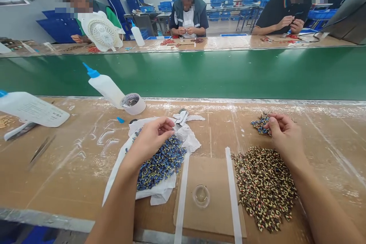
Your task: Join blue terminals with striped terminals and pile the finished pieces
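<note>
My left hand [153, 137] hovers over a heap of small blue parts [161, 164] lying on a white plastic bag [160, 192]; its fingers are pinched together at the heap's far edge, and what they hold is too small to name. My right hand [283, 131] rests beside a small cluster of blue parts [259, 124], fingers curled in a pinch against it. Just below that hand spreads a large pile of dark, speckled parts [264, 187]. Between the two heaps lies a cardboard sheet [211, 206] bearing a small clear dish [201, 195].
A squeeze bottle [104, 85] leans on a tape roll [133, 103] at the back left; another white bottle [31, 108] lies farther left. A green conveyor belt [200, 72] runs beyond the bench. Three people work across it, beside a white fan [101, 32].
</note>
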Demonstrator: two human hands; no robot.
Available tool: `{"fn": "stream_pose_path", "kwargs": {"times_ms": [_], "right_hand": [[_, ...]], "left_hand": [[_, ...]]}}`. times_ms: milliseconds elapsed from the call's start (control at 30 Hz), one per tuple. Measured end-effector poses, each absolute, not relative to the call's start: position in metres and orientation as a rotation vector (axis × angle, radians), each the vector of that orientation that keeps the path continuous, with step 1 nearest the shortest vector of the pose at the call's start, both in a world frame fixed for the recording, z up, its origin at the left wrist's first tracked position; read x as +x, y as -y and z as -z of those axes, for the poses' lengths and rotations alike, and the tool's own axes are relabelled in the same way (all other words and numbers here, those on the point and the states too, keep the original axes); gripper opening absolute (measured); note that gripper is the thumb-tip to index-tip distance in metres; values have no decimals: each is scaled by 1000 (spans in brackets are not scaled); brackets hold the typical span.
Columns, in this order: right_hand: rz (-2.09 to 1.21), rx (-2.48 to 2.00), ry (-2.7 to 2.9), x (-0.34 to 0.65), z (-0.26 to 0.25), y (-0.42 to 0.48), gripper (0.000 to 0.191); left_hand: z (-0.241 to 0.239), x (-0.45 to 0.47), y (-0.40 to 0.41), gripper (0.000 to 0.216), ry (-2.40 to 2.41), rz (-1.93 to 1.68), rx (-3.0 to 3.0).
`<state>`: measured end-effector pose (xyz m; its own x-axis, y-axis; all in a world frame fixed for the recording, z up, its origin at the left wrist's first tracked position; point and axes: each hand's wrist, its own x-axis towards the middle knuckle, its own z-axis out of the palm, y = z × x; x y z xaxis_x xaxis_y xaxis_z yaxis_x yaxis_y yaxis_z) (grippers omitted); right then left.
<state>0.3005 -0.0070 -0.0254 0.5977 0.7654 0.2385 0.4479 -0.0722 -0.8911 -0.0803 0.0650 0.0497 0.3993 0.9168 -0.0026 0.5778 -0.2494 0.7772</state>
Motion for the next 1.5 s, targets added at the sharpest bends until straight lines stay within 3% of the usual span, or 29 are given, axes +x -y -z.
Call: {"fn": "stream_pose_path", "kwargs": {"times_ms": [133,433,633,900,1167,1500], "right_hand": [[-406,-1677,1040,297,25,7,33],[-494,-1735,1086,287,17,9,25],[-575,-1654,1178,264,2,19,24],[-1146,-1312,1656,193,-18,52,21],[-1387,-1190,1928,160,-11,66,14],[-1381,-1214,1879,158,-13,67,11]], "left_hand": [[-43,-82,-69,23,-1320,-549,1948],[-44,-69,-63,5,-1269,-583,1995],[-38,-40,-47,6,-1096,-593,1856],[-27,-21,-37,8,-874,-587,1569],[-28,-13,-34,7,-755,-530,1510],[-19,-11,-34,11,-620,-443,1397]]}}
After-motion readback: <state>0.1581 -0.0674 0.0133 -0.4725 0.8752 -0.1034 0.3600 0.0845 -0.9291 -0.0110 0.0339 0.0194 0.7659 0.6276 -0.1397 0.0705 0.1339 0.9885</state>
